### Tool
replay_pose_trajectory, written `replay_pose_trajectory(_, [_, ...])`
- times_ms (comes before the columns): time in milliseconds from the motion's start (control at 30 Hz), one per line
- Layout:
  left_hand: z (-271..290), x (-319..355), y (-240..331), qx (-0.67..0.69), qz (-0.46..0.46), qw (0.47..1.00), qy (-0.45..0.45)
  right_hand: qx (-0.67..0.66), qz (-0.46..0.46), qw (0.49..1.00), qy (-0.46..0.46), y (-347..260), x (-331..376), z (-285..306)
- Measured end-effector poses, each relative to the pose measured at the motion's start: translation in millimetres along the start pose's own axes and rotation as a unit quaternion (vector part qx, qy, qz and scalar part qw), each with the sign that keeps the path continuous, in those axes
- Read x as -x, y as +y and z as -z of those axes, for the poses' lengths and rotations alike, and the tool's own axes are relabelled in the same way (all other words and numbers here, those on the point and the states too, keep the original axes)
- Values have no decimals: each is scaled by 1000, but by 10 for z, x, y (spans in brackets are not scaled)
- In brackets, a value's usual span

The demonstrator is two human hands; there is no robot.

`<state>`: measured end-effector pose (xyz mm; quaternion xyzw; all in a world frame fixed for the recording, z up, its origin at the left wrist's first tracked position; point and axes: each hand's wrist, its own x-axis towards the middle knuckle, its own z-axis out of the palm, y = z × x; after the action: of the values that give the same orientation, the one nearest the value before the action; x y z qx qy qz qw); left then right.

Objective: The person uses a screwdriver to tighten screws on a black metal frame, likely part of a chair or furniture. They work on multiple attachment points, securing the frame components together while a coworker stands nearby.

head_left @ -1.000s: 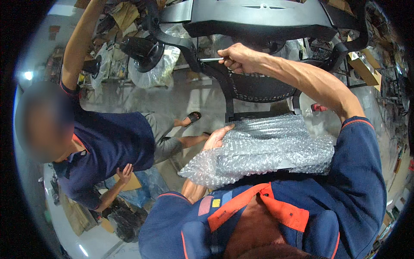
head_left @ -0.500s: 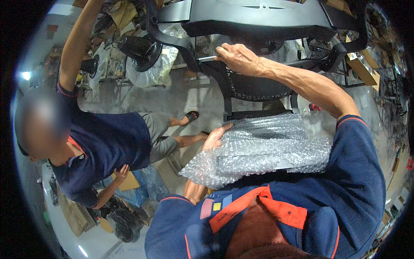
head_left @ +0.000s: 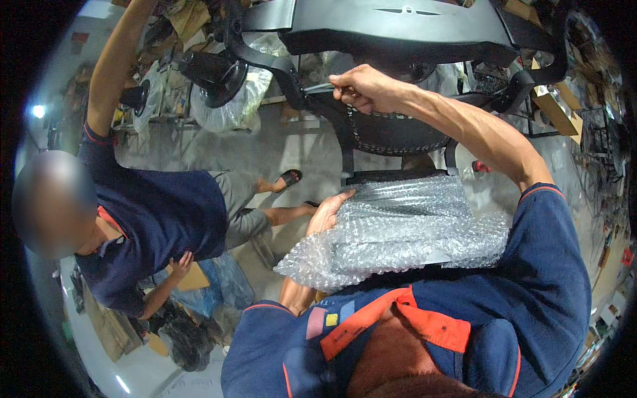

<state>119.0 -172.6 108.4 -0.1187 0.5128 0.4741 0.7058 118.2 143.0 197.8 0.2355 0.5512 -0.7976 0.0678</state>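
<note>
R hand (head_left: pixel 365 88), approx 12–1 o'clock, grips thin metal tool (head_left: pixel 320 88), tip by the L-side joint of the chair (head_left: pixel 398 136) at 12–1. L hand (head_left: pixel 328 211), ctr, against bubble wrap (head_left: pixel 405 225) at 3–4; can't tell if clenched. Prob. mid-job: chair mostly assembled, wrap on, work at joint seemingly unfinished.

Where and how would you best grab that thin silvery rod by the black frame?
Probably pinch the silvery rod by its right end, from the right, as the right hand does: it's slim, lies crosswise, and its left end is at the black frame.
</note>
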Motion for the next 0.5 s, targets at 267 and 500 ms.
replay_pose_trajectory(267, [-217, 120, 107, -36, 6, 991, 127, 411, 375, 809, 188, 246, 78, -128])
replay_pose_trajectory(500, [-121, 204, 23, 22, -94, 995, -5, 456, 499, 729, 103, 171, -38, 84])
